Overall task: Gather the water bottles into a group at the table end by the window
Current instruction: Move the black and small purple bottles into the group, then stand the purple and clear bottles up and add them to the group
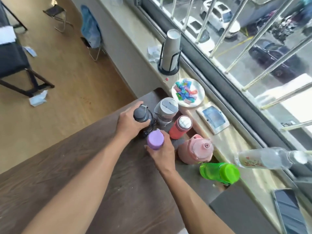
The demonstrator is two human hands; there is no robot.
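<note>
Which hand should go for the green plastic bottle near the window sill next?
The right hand, probably. The translucent green plastic bottle stands on its side of the dark wooden table, nearer to it. The left hand grips the black bottle farther away. The right must first release the purple-capped bottle.

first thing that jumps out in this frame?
Two hands in the middle: the left hand wraps a black bottle, the right hand a purple bottle. Around them, by the window, stand grey, red, pink and bright green bottles.
</note>
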